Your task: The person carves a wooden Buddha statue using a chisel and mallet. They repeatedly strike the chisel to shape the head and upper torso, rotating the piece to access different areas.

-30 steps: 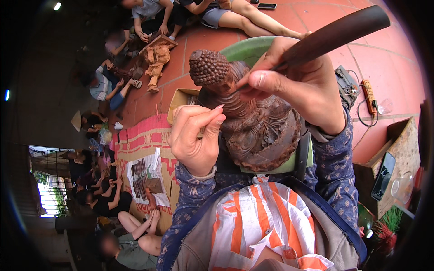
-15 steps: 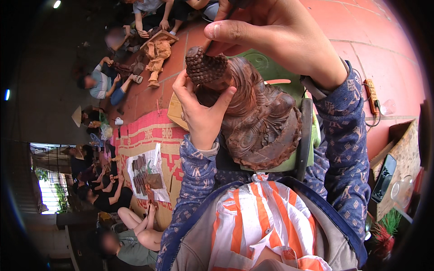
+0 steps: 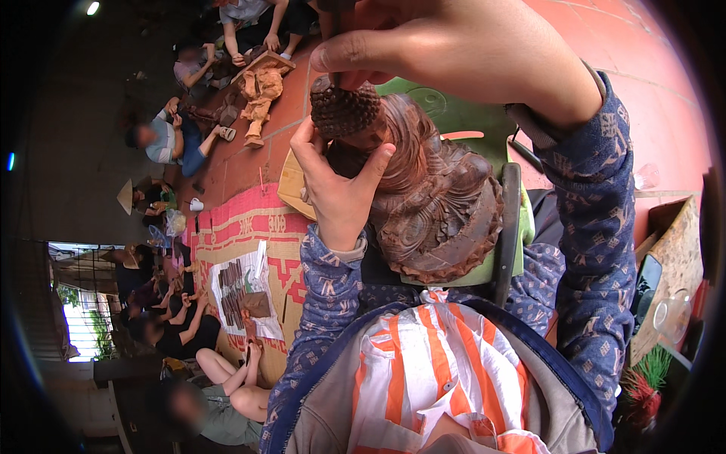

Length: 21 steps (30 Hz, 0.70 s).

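Observation:
A dark brown carved wooden statue, a seated figure with a knobbly head, rests tilted before me on a green surface. My left hand is closed around its head, thumb on the face side and fingers at the far side. Above the head, my right hand grips a slim dark-handled tool. The tool's lower end meets the bumpy crown; its tip is hidden by fingers and cannot be made out. Beside the statue's base runs a dark bar.
On the right are a wooden box, a phone and a clear cup. To the left lies a patterned mat bearing a white sheet with several tools. Another carved statue lies farther off, near several seated people.
My right hand has shifted slightly left and lower, and its forearm has swung outward to the right. The left hand and the statue have barely moved.

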Tool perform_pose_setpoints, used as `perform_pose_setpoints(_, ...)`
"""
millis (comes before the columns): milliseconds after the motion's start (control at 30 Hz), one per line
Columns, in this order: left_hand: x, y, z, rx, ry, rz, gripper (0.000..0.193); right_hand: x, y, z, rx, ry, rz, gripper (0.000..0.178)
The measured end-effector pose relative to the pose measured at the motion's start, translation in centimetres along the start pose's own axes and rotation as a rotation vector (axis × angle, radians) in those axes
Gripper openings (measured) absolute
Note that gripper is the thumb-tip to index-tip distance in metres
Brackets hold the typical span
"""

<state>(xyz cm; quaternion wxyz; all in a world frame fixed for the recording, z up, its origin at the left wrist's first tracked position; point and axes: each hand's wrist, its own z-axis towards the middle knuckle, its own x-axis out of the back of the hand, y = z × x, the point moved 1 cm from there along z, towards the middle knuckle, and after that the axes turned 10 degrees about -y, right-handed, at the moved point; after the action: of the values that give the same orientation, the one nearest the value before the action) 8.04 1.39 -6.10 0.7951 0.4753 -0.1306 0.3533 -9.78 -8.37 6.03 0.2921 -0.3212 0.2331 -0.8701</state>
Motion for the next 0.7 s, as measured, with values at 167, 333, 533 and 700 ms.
perform_pose_setpoints(167, -0.1, 0.3, 0.1, -0.016, -0.012, 0.03, 0.082, 0.8, 0.5, 0.5, 0.089, -0.055, -0.017, 0.008)
perform_pose_setpoints(333, 0.4, 0.1, -0.2, -0.006, 0.006, 0.063, 0.082, 0.9, -0.1, 0.6, 0.007, -0.094, 0.058, 0.008)
perform_pose_setpoints(533, -0.5, 0.4, 0.4, -0.039, -0.006, 0.064, 0.08, 1.3, -2.6, 0.1, -0.204, -0.064, -0.188, 0.011)
perform_pose_setpoints(700, 0.1, 0.2, 0.0, -0.044, 0.014, 0.109, 0.079, -0.1, 0.7, -0.9, 0.079, 0.069, -0.097, 0.014)
